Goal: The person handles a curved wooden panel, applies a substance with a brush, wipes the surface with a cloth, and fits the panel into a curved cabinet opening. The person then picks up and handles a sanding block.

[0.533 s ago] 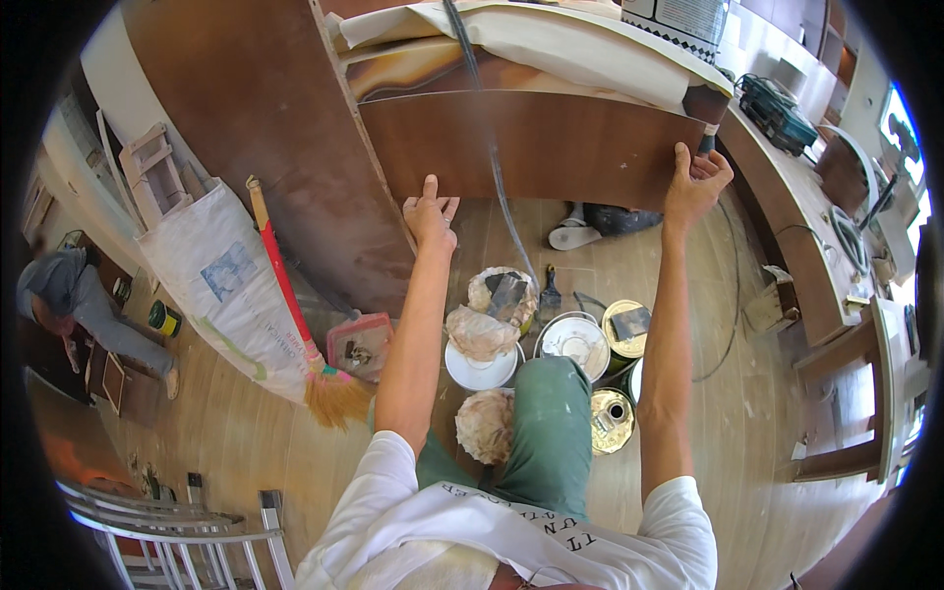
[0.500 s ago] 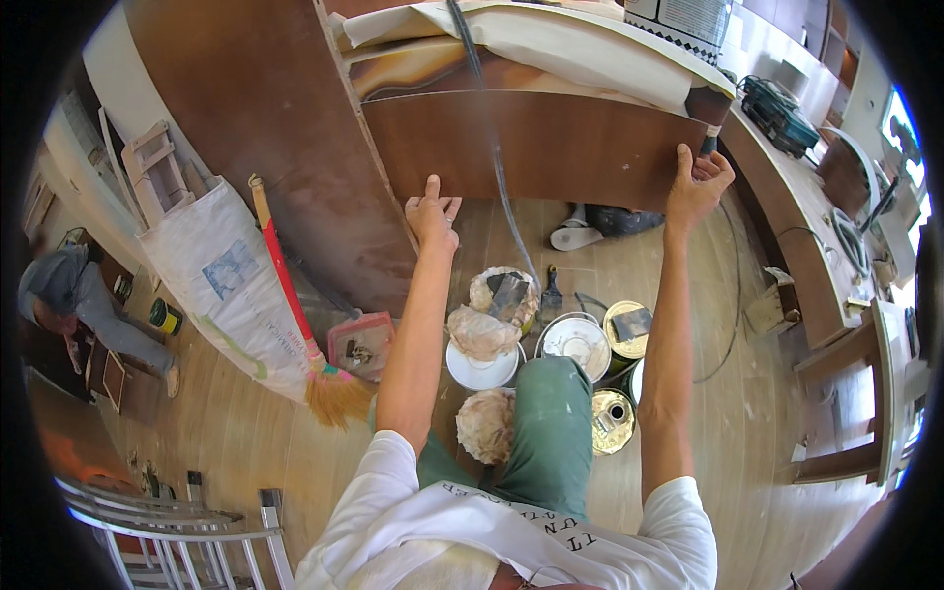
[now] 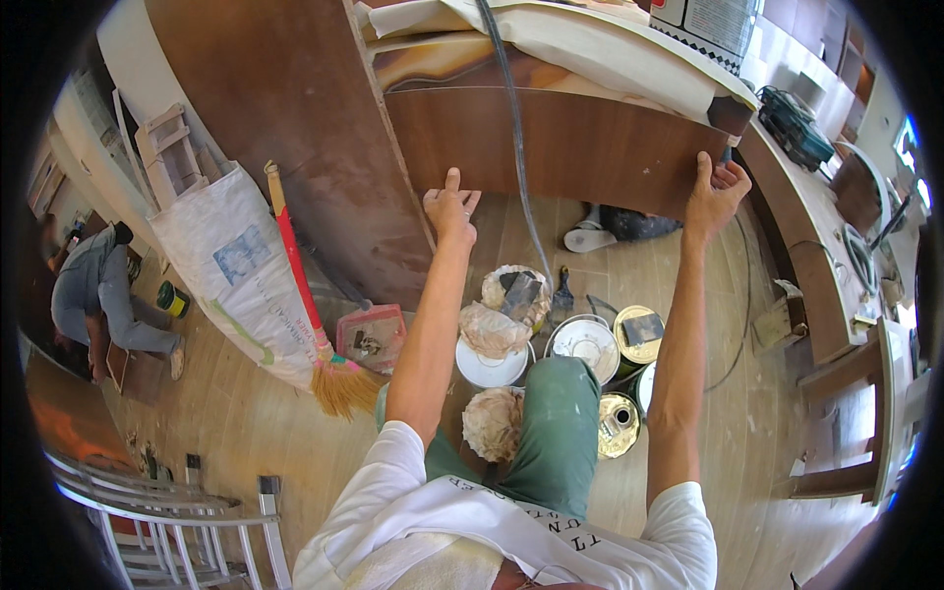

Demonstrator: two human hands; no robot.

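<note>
A long brown wooden panel [image 3: 570,138] spans the space below a sheet-covered top. My left hand [image 3: 451,211] is at its lower edge near the left end, thumb up against the front face and fingers curled. At the opposite end my right hand [image 3: 716,197] pinches the panel's edge, thumb in front; its fingertips are partly hidden. A grey hose [image 3: 516,128] hangs down across the panel between my hands.
Paint cans [image 3: 587,344] and crumpled wrappings [image 3: 494,329] crowd the floor before my knee. A broom [image 3: 295,265], red dustpan [image 3: 372,339] and white sack [image 3: 236,265] stand left. A metal ladder [image 3: 187,521] is lower left. Another person [image 3: 103,295] bends at far left.
The view has shifted, so the scene sits slightly farther right. Both my hands stay at the panel. The person at far left has more of their body in sight.
</note>
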